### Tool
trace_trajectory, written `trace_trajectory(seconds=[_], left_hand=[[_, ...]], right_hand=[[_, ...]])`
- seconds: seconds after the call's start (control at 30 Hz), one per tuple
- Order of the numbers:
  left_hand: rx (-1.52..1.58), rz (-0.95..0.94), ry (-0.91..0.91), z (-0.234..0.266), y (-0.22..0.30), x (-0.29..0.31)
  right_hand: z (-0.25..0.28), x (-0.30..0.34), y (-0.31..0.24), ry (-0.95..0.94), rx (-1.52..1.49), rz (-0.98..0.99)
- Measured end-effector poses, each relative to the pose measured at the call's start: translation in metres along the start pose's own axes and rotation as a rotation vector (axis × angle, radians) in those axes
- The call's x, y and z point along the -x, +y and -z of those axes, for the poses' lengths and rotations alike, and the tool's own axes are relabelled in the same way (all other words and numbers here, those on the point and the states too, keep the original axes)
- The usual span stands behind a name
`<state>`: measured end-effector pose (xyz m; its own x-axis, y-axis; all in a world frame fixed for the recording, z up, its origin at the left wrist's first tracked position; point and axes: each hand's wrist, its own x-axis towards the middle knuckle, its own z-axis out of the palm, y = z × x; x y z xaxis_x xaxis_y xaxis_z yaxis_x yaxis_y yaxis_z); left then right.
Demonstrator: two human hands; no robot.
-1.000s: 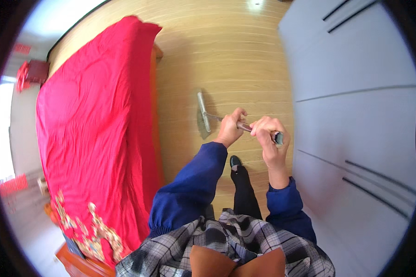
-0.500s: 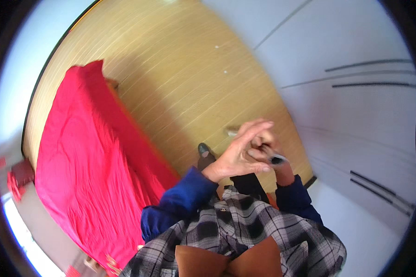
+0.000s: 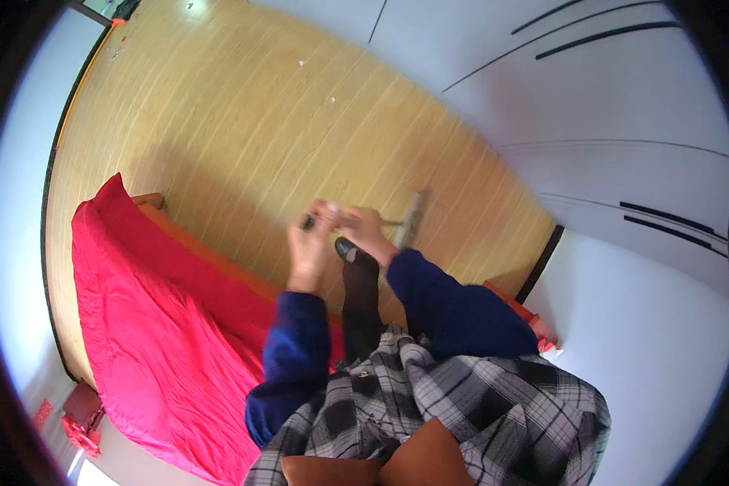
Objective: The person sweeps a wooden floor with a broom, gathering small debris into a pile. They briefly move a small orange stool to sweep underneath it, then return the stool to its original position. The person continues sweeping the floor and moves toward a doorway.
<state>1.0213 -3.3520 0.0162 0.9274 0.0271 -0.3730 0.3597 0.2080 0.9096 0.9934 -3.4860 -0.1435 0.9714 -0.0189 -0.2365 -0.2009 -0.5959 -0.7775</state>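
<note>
A long-handled floor mop [image 3: 414, 217] with a narrow, pale flat head rests on the wooden floor beyond my hands. Its thin pole comes toward me, strongly foreshortened. My left hand [image 3: 309, 243] is closed around the upper end, where a dark tip shows by the fingers. Close beside it, my right hand [image 3: 364, 231] grips the pole a little lower, on the side nearer the mop head. Both hands are somewhat blurred, and the fingers hide most of the pole between them.
To the left lies a bed [image 3: 162, 324] under a bright red cover, with an orange wooden edge. White cabinets [image 3: 575, 105] with dark bar handles line the right. Small white scraps [image 3: 332, 100] dot the floor. My dark shoe [image 3: 345, 248] stands below the hands.
Both hands have swung left with the pole's upper end, the left hand now outermost. The mop head shows more plainly, right of the hands. The view has turned as well.
</note>
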Motion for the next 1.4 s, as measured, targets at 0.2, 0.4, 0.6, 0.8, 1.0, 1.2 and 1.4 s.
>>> trace_trajectory(seconds=[0.2,0.4,0.6,0.8,1.0,1.2,1.4], left_hand=[[-0.249,-0.359,-0.063,0.023,0.099,-0.029],[-0.269,-0.532,-0.401,-0.047,0.136,-0.014],[0.077,-0.578,-0.559,-0.107,0.132,-0.012],[0.228,-0.122,-0.205,-0.146,0.041,-0.069],[-0.159,-0.317,-0.239,-0.123,0.124,-0.114],[-0.383,-0.399,-0.409,-0.118,0.162,-0.158],[-0.164,-0.529,-0.699,-0.102,0.199,-0.110]], right_hand=[[-0.033,-0.091,-0.114,0.172,-0.193,0.317],[0.048,-0.092,-0.104,-0.052,-0.427,0.467],[0.174,-0.058,-0.076,-0.091,-0.193,0.463],[0.191,-0.121,0.031,-0.214,0.036,0.263],[0.112,-0.190,-0.030,-0.086,-0.327,0.508],[0.100,-0.243,-0.091,-0.006,-0.418,0.512],[0.129,-0.174,-0.134,0.080,-0.385,0.566]])
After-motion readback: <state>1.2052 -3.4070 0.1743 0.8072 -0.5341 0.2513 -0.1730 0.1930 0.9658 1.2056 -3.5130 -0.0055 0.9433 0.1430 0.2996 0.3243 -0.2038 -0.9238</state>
